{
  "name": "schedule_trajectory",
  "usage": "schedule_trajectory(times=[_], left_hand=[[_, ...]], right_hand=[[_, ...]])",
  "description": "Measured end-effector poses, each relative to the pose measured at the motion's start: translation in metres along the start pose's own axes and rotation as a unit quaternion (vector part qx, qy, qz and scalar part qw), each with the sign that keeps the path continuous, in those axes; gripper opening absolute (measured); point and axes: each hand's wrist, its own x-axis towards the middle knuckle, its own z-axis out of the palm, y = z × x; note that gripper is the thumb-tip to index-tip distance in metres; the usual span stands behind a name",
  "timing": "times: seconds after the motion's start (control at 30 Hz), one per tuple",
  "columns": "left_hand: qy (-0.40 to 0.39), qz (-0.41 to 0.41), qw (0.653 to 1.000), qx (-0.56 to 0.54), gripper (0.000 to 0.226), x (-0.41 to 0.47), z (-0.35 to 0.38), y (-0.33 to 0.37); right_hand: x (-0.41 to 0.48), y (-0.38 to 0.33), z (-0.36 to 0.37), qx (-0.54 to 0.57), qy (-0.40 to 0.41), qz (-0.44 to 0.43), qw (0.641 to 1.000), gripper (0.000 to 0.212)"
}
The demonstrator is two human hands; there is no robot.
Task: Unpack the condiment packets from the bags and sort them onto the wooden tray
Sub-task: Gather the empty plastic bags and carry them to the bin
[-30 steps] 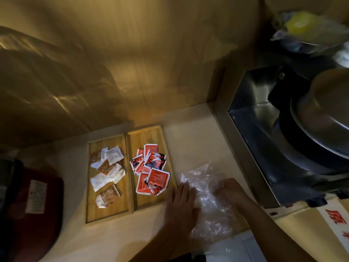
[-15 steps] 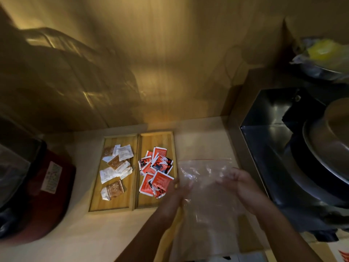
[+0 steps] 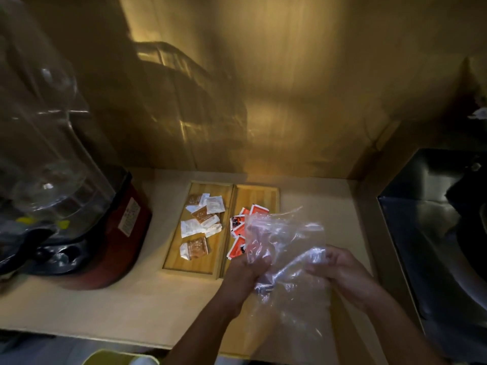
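Looking down from my head, my left hand and right hand both pinch a crumpled clear plastic bag, fingers clenched on its film, holding it above the counter just beside the wooden tray. The tray sits near the counter's back edge. Its left compartment holds white and brown condiment packets; its right compartment holds red packets, partly hidden behind the bag. A red appliance stands at the counter's left end.
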Motion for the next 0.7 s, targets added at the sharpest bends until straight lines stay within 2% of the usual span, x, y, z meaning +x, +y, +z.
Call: schedule_trajectory(times=[0.07, 0.1, 0.17, 0.23, 0.4, 0.5, 0.63, 0.7], left_hand=[[0.010, 0.003, 1.000, 0.011, 0.016, -0.009, -0.013, 0.006], [0.000, -0.003, 1.000, 0.005, 0.018, -0.014, -0.021, 0.008], [-0.011, -0.010, 1.000, -0.013, 0.019, -0.026, -0.039, 0.011], [0.012, 0.001, 1.000, -0.025, 0.009, -0.043, -0.057, 0.012], [0.070, 0.019, 0.996, -0.046, 0.007, -0.088, -0.103, 0.009], [0.084, 0.044, 0.995, -0.015, 0.011, -0.115, -0.133, 0.004], [0.094, 0.081, 0.992, -0.020, 0.013, -0.152, -0.171, -0.003], [0.112, 0.077, 0.990, -0.027, 0.020, -0.165, -0.186, -0.007]], right_hand=[[0.002, -0.001, 0.014, -0.011, 0.019, -0.008, 1.000, 0.010], [0.002, -0.002, 0.024, 0.000, 0.027, -0.011, 1.000, 0.011], [0.004, -0.001, 0.044, 0.017, 0.048, -0.002, 0.999, 0.024], [0.006, 0.002, 0.065, -0.004, 0.055, 0.008, 0.998, 0.035], [0.004, 0.009, 0.124, -0.045, -0.045, 0.012, 0.998, 0.036], [0.003, 0.016, 0.156, -0.019, -0.087, 0.025, 0.996, 0.016], [0.004, 0.030, 0.189, 0.005, -0.119, 0.039, 0.992, 0.013], [0.005, 0.035, 0.202, -0.007, -0.143, 0.053, 0.988, 0.028]])
